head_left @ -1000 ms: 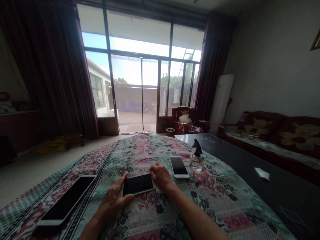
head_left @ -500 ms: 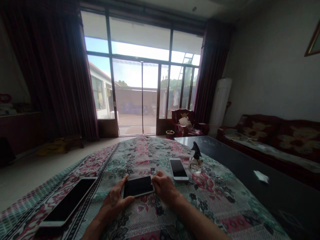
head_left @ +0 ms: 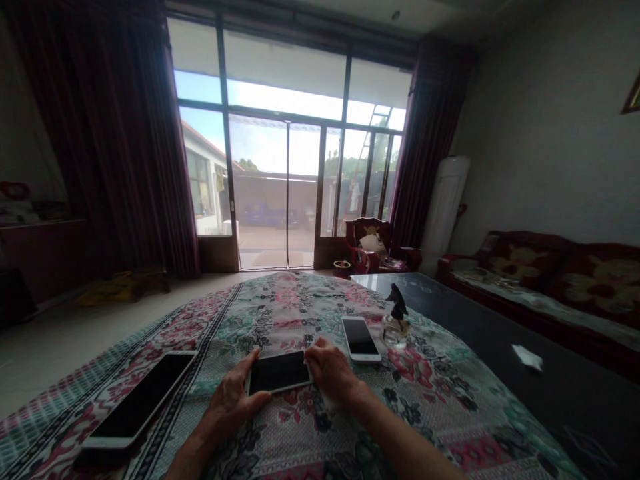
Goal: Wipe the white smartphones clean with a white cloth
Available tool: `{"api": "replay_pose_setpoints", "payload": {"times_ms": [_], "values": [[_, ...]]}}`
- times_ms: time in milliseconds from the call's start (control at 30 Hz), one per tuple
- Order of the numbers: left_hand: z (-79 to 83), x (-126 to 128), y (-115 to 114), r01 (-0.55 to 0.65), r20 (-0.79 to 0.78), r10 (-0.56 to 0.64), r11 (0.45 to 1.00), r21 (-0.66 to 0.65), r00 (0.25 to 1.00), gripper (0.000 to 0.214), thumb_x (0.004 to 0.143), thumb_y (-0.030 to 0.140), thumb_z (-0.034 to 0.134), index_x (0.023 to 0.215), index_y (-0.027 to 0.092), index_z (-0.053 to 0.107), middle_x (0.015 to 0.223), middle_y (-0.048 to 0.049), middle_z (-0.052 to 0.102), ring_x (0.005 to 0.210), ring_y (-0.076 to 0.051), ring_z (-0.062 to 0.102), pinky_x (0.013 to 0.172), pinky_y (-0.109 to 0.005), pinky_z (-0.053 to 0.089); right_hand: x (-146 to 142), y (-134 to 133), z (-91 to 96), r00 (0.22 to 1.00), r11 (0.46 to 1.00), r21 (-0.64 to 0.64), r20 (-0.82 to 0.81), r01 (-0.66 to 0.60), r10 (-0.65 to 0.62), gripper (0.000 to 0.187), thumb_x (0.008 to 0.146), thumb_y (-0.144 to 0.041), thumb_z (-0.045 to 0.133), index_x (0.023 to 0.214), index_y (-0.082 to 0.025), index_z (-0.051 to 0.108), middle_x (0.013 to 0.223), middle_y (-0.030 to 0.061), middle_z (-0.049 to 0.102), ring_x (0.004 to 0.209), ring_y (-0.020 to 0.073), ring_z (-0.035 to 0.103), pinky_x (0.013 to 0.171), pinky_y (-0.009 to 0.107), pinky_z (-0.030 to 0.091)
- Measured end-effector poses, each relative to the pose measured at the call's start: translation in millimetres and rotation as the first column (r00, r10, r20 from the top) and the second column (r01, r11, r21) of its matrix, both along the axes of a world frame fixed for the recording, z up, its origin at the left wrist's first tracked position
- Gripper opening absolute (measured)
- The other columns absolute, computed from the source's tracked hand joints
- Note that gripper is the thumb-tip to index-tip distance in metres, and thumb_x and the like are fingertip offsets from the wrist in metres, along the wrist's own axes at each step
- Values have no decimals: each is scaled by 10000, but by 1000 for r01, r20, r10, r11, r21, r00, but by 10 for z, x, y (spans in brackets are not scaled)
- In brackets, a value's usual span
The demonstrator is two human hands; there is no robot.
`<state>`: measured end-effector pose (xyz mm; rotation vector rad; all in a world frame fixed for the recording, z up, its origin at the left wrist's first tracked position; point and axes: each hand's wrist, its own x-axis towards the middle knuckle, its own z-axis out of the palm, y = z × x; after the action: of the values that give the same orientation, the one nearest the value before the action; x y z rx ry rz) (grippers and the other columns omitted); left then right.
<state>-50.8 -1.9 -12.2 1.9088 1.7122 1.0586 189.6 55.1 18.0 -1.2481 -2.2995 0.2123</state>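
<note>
A smartphone point(head_left: 279, 373) with a dark screen and pale edges lies sideways on the flowered cloth. Around its left end, my left hand point(head_left: 234, 393) grips it between thumb and fingers. My right hand point(head_left: 333, 370) is closed at the phone's right end, its curled fingertips touching the edge. A whitish patch shows under that hand; what the fingers pinch is hidden. Just beyond the right hand rests a white smartphone point(head_left: 361, 340), screen up. Beside it stands a clear spray bottle point(head_left: 396, 330) with a black trigger head. Off to the left lies a larger phone point(head_left: 143, 400) with white borders.
The patterned cloth point(head_left: 280, 313) covers part of a dark glossy table point(head_left: 480, 333). A crumpled white tissue point(head_left: 527, 357) sits on the table's right side. Farther back are a red wooden armchair point(head_left: 367, 243), a long sofa point(head_left: 530, 260) and glass doors point(head_left: 275, 200).
The whole view has shifted slightly. Both hands stay at the phone's two ends, with the right fingers moved only a little along its edge.
</note>
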Motion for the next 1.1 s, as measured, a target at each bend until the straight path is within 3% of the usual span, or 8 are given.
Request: {"api": "replay_pose_setpoints", "payload": {"times_ms": [300, 867, 1100], "values": [[11, 6, 4, 0, 27, 0, 1000, -13, 1000, 812, 659, 335, 682, 1406, 157, 419, 1400, -107, 528, 1310, -288, 457, 1094, -394, 345, -136, 190, 62, 994, 996, -8, 70, 84, -84, 242, 915, -231, 458, 822, -220, 681, 914, 40, 611, 819, 138, 577, 690, 217, 373], [-49, -18, 20, 7, 35, -6, 1000, -19, 999, 829, 668, 345, 680, 1426, 182, 386, 1423, -109, 501, 1323, -274, 443, 1088, -378, 345, 157, -303, -25, 991, 993, 17, -55, -119, 119, 228, 906, -164, 455, 761, -200, 629, 862, 22, 551, 792, 120, 532, 721, 204, 392], [-13, 2, 11, -13, 9, 13, 1000, -16, 1000, 809, 656, 319, 674, 1409, 170, 417, 1398, -98, 532, 1303, -284, 467, 1081, -372, 363, 143, -336, 12, 994, 994, -18, -18, -111, 111, 245, 912, -178, 444, 767, -200, 641, 873, 29, 564, 779, 122, 537, 716, 211, 388]]}}
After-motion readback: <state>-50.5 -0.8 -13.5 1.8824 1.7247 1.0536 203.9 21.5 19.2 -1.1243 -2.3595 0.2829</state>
